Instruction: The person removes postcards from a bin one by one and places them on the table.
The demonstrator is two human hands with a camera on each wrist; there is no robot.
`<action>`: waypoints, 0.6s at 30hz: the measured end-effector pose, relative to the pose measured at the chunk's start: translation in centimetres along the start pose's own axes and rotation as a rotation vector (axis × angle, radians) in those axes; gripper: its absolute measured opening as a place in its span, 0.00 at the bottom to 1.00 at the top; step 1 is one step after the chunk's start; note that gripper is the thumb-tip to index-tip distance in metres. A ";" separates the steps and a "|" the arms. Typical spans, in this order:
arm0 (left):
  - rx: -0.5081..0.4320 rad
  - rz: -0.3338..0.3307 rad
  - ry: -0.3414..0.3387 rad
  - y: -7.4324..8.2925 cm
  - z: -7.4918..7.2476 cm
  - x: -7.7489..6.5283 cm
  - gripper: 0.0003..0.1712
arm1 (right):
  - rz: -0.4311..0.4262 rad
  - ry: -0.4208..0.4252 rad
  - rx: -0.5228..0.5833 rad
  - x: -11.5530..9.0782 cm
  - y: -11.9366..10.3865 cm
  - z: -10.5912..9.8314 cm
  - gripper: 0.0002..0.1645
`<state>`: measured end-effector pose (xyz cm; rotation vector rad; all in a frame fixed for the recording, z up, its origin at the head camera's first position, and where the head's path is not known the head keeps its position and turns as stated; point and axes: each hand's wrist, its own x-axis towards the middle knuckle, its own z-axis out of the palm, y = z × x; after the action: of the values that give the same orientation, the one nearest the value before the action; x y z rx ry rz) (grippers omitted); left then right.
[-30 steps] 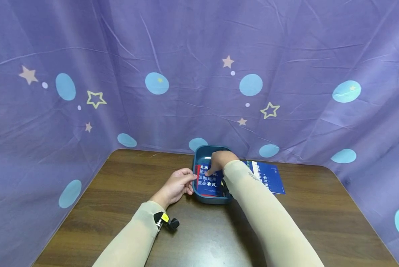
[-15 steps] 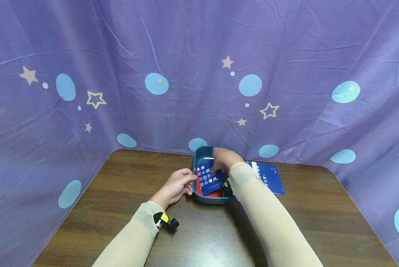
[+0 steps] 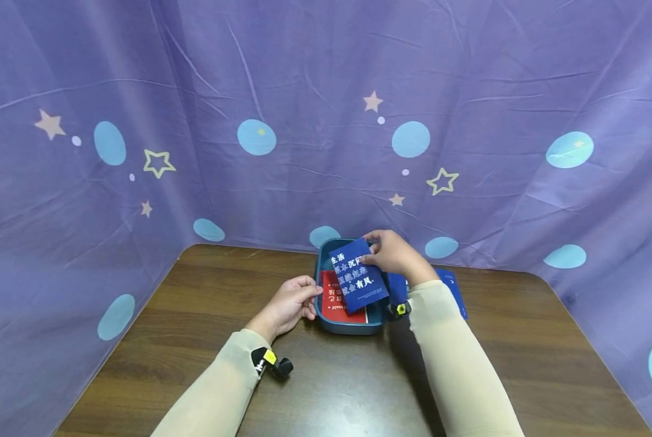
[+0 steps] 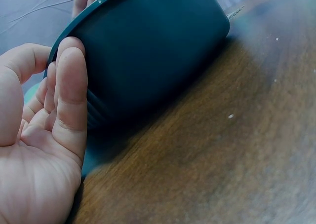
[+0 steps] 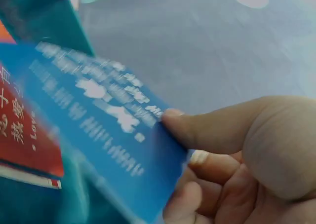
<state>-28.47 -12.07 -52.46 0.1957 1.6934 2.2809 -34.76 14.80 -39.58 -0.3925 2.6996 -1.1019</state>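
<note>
In the head view my right hand [image 3: 393,252] pinches a thin blue notebook [image 3: 358,276] with white lettering between thumb and fingers. The blue notebook hangs tilted over a dark teal plastic bin [image 3: 350,329]. Inside the bin lies a red notebook [image 3: 333,300], partly covered by the blue one; its white page edge shows in the right wrist view. My left hand [image 3: 292,303] holds the bin's left rim, thumb at the rim and fingers against the outer wall, as the left wrist view shows of the bin wall [image 4: 148,51].
To the right of the bin, more blue notebooks [image 3: 453,291] lie on the brown wooden table [image 3: 522,340], partly hidden by my right wrist and sleeve. A purple curtain [image 3: 326,121] with stars and dots hangs close behind the table's far edge.
My right hand has lifted the blue notebook up out of the bin and to the right, uncovering the red notebook beneath. The left hand has stayed on the rim.
</note>
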 end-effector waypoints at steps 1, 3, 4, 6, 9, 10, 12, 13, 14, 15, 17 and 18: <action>-0.001 -0.001 -0.002 0.0 0.0 0.0 0.08 | -0.004 0.028 0.016 -0.4 0.4 -0.4 0.36; 0.000 0.001 -0.003 0.0 0.0 0.0 0.08 | -0.011 0.078 0.038 -1.1 1.2 -1.1 0.32; 0.001 0.000 -0.004 0.0 0.0 0.0 0.08 | -0.010 0.101 0.053 -1.5 1.7 -1.5 0.30; 0.003 -0.003 -0.006 0.1 0.1 0.0 0.08 | -0.007 0.142 0.080 -2.2 2.6 -2.2 0.25; 0.009 -0.007 -0.003 0.1 0.1 0.0 0.08 | -0.001 0.177 0.119 -3.1 3.9 -3.1 0.21; 0.010 -0.009 -0.001 0.1 0.1 0.0 0.08 | 0.004 0.186 0.130 -3.2 4.3 -3.4 0.21; 0.013 -0.011 0.000 0.1 0.2 0.0 0.08 | 0.015 0.193 0.149 -3.6 5.0 -4.0 0.21; 0.013 -0.011 0.000 0.1 0.2 0.0 0.08 | 0.022 0.193 0.167 -3.7 5.3 -4.3 0.21; 0.013 -0.010 0.000 0.1 0.2 0.0 0.08 | 0.025 0.191 0.178 -3.8 5.5 -4.5 0.22; 0.013 -0.008 0.001 0.1 0.2 0.0 0.08 | 0.031 0.191 0.191 -3.9 5.8 -4.8 0.21; 0.013 -0.005 0.004 0.1 0.2 0.0 0.08 | 0.039 0.193 0.205 -4.1 6.3 -5.3 0.21; 0.013 -0.006 0.005 0.1 0.2 0.0 0.08 | 0.046 0.193 0.213 -4.2 6.6 -5.5 0.21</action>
<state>-28.43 -11.88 -52.28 0.1877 1.7093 2.2691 -33.44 24.28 -40.00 -0.1978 2.6964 -1.4647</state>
